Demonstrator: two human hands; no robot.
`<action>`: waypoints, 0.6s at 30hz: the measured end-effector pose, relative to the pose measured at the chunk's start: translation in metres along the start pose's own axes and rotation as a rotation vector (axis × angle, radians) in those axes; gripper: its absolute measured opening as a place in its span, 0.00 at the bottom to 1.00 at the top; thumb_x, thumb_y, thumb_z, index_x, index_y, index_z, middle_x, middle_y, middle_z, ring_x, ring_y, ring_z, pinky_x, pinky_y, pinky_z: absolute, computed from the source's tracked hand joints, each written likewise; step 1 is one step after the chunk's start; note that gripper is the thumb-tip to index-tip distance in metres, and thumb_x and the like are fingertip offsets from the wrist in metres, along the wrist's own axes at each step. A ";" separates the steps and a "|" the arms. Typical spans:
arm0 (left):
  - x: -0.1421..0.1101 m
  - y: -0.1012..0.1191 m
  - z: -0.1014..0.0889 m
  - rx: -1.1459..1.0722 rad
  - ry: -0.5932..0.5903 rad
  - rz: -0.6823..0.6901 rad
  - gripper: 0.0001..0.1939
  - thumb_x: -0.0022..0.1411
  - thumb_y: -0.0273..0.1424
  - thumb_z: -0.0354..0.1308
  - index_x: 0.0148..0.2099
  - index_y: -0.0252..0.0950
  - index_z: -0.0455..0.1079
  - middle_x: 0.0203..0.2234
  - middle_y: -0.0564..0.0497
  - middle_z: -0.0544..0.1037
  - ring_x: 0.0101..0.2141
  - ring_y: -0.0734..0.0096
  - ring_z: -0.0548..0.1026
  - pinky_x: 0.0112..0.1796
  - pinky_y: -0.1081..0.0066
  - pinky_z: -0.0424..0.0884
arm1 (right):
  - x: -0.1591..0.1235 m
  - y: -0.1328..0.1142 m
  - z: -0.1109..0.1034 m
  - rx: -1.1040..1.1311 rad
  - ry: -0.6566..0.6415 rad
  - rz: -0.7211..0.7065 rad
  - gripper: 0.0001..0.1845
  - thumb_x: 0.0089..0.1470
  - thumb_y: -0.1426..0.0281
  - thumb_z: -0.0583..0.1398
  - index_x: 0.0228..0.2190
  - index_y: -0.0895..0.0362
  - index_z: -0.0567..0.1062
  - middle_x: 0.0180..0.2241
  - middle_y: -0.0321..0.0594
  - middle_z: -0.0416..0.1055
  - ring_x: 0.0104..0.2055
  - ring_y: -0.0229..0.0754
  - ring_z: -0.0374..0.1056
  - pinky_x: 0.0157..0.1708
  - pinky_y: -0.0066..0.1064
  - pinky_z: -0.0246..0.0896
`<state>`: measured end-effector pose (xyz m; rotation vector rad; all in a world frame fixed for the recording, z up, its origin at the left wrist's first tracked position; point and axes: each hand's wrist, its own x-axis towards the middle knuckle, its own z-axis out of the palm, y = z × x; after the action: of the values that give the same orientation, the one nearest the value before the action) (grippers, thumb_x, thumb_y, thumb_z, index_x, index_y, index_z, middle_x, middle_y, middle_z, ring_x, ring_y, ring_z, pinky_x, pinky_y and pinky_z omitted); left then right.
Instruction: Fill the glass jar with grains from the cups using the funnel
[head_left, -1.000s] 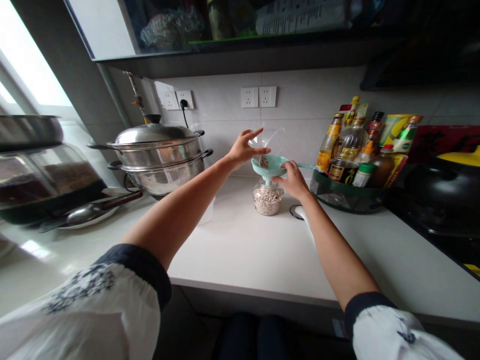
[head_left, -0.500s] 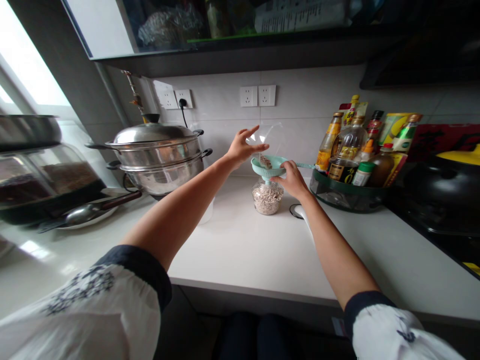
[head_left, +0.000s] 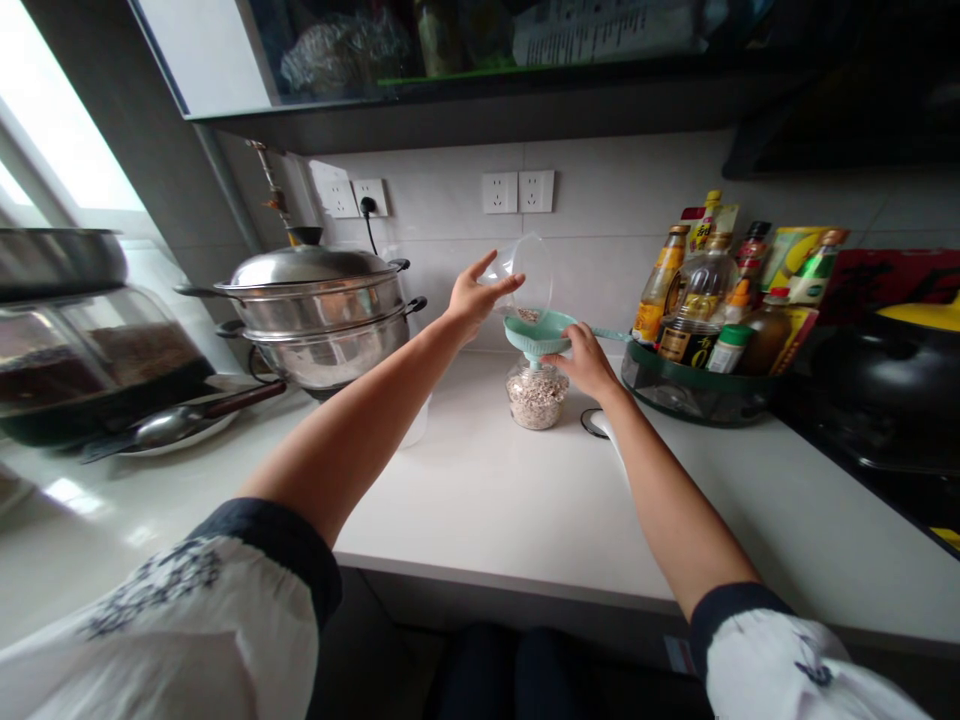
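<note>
On the bench (head_left: 480, 510), a jar (head_left: 538, 396) of pale flakes (head_left: 534, 408) stands beneath a green funnel (head_left: 538, 343), its side pinched by the fingers of your right hand (head_left: 589, 362); those of your left hand (head_left: 474, 302) clasp a tilted clear cup (head_left: 534, 275) above, probably light, slick plastic, best gripped around its wall.

Funnel (head_left: 538, 345): on the jar (head_left: 538, 402)
Jar: on the counter (head_left: 480, 510)
Steamer (head_left: 319, 318): left of the jar
Bottles (head_left: 700, 292): in the tray (head_left: 686, 394), right
</note>
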<state>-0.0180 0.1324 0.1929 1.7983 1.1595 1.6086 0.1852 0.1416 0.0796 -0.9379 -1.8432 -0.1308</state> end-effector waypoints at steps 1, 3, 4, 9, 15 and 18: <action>-0.001 0.001 0.000 0.000 -0.001 -0.003 0.45 0.43 0.46 0.68 0.62 0.38 0.61 0.59 0.42 0.65 0.60 0.53 0.60 0.57 0.61 0.56 | 0.000 0.000 0.000 -0.008 -0.001 -0.004 0.21 0.47 0.54 0.63 0.37 0.54 0.68 0.36 0.43 0.64 0.42 0.52 0.64 0.44 0.48 0.61; -0.002 0.003 0.000 -0.002 0.000 -0.005 0.45 0.44 0.46 0.68 0.62 0.38 0.60 0.59 0.42 0.64 0.60 0.53 0.60 0.57 0.60 0.56 | -0.001 0.000 0.000 -0.037 0.003 -0.018 0.20 0.47 0.54 0.63 0.35 0.54 0.68 0.36 0.43 0.64 0.41 0.52 0.64 0.43 0.47 0.62; -0.002 0.004 0.000 -0.002 0.001 -0.004 0.45 0.44 0.46 0.68 0.62 0.38 0.61 0.59 0.42 0.64 0.60 0.52 0.59 0.58 0.60 0.55 | -0.001 0.000 0.000 -0.054 0.003 -0.022 0.19 0.47 0.55 0.64 0.35 0.54 0.68 0.35 0.44 0.64 0.40 0.52 0.64 0.43 0.47 0.62; -0.003 0.006 0.000 -0.006 -0.006 0.009 0.42 0.45 0.46 0.68 0.61 0.42 0.61 0.60 0.45 0.63 0.61 0.53 0.58 0.58 0.58 0.55 | -0.002 -0.001 -0.002 -0.096 -0.055 -0.003 0.18 0.46 0.57 0.65 0.32 0.55 0.67 0.35 0.45 0.64 0.40 0.53 0.64 0.42 0.46 0.62; -0.005 0.006 0.000 0.001 -0.012 0.001 0.42 0.45 0.46 0.67 0.62 0.42 0.61 0.60 0.45 0.63 0.61 0.53 0.59 0.58 0.60 0.55 | -0.004 -0.002 0.004 -0.001 -0.049 0.055 0.18 0.47 0.58 0.63 0.34 0.55 0.67 0.37 0.45 0.65 0.42 0.52 0.64 0.43 0.44 0.61; -0.006 0.006 -0.001 0.006 -0.010 -0.002 0.43 0.46 0.46 0.67 0.62 0.40 0.61 0.60 0.44 0.64 0.61 0.53 0.58 0.58 0.60 0.54 | -0.004 -0.004 0.006 -0.002 -0.058 0.068 0.17 0.47 0.60 0.64 0.33 0.56 0.66 0.38 0.46 0.65 0.42 0.52 0.64 0.43 0.43 0.61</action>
<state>-0.0169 0.1246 0.1942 1.8058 1.1626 1.5947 0.1790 0.1401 0.0749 -1.0140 -1.8622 -0.0642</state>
